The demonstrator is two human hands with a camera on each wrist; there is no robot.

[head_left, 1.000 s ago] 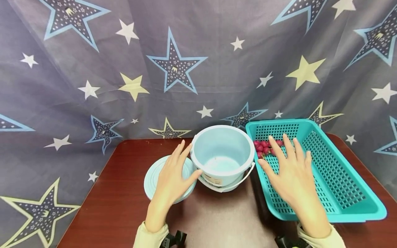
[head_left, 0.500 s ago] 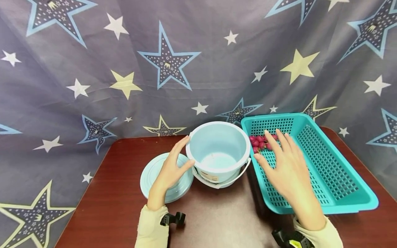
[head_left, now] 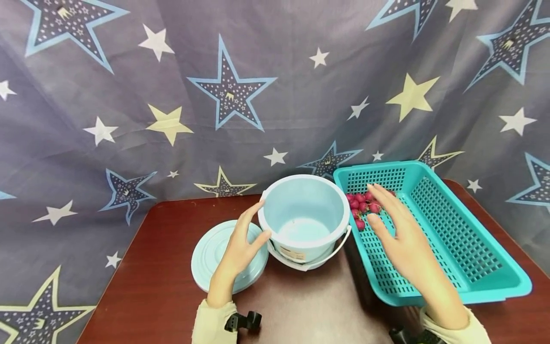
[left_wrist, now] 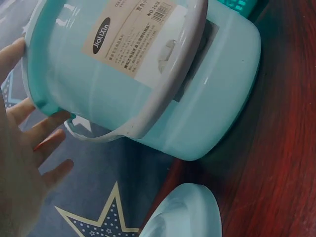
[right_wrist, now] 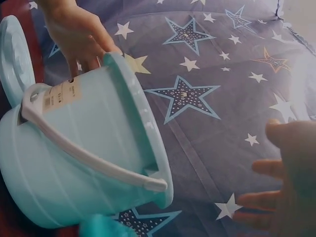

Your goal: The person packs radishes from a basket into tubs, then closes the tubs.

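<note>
While our left hand [head_left: 238, 248] rests its straight fingers against the left rim of the pail [head_left: 304, 220], our right hand [head_left: 401, 239] has slid further over the basket [head_left: 468, 258], fingers spread and holding nothing. It now hovers just right of the pail, nearer the red radishes [head_left: 363, 206] in the basket's far corner. We judge it is closing in on them; the lid [head_left: 210, 253] lies left of the pail.
</note>
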